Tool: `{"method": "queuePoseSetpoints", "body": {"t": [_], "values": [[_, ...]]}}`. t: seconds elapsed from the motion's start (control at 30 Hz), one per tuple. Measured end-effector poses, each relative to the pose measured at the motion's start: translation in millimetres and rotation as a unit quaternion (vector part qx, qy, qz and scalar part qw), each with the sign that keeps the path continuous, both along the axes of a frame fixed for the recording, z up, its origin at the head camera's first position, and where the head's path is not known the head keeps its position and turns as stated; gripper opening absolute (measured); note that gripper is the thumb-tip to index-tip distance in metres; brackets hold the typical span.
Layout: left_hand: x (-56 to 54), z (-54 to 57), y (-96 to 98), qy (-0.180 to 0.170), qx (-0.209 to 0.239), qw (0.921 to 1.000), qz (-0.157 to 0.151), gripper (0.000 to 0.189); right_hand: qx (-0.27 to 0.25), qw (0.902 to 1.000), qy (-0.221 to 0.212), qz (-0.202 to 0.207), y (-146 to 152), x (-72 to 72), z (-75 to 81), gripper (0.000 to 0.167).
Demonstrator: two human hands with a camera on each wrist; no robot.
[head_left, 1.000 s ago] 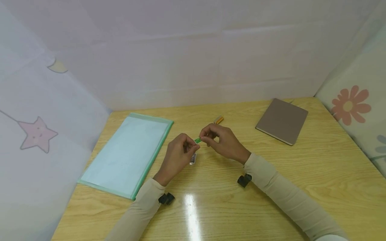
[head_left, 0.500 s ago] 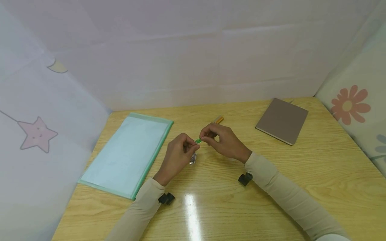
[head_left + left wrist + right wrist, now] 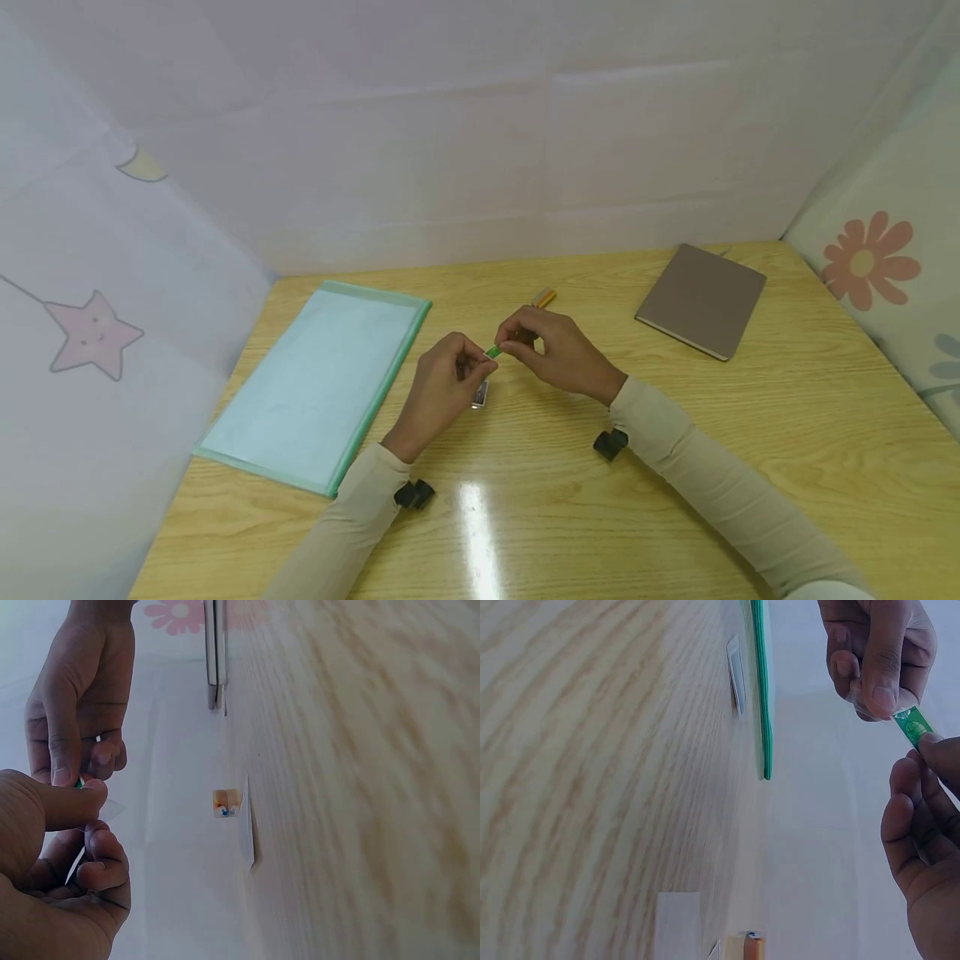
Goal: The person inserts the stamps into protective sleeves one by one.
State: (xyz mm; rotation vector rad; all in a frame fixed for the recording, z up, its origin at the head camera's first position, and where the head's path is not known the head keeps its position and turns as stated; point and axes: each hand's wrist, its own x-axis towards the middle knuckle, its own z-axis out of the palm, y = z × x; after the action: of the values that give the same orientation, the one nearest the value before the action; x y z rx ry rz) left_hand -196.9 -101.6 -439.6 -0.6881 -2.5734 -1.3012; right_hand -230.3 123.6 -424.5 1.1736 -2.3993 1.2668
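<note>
In the head view my left hand [image 3: 438,392] and right hand [image 3: 558,346] meet over the middle of the table, fingertips close together. Between them is a small green strip [image 3: 493,352] with a pale mark on it. The right wrist view shows my right thumb and finger pinching the strip [image 3: 912,726] at one end. My left fingers grip its other end, where clear plastic film [image 3: 111,811] sticks out in the left wrist view. Partly covered by the left hand, a small dark card-like piece [image 3: 481,395] with a light border lies on the table.
A clear zip folder with green edges [image 3: 322,383] lies at the left of the wooden table [image 3: 570,517]. A brown notebook [image 3: 702,302] lies at the back right. Behind the right hand is a small orange-and-grey item [image 3: 544,297]. Fabric walls enclose the back and sides.
Both hands hold nearly the same place. The right hand and wrist have shifted very slightly, and the green strip has turned a little between the fingertips.
</note>
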Motion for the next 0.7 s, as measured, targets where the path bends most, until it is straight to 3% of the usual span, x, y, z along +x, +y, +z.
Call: {"method": "queuePoseSetpoints", "body": {"t": [0.7], "values": [[-0.8,0.5,-0.3,-0.004,-0.009,1.0000,0.001,0.014,0.007,0.9997,0.019,0.011,0.8,-1.3,3.1,0.012]]}}
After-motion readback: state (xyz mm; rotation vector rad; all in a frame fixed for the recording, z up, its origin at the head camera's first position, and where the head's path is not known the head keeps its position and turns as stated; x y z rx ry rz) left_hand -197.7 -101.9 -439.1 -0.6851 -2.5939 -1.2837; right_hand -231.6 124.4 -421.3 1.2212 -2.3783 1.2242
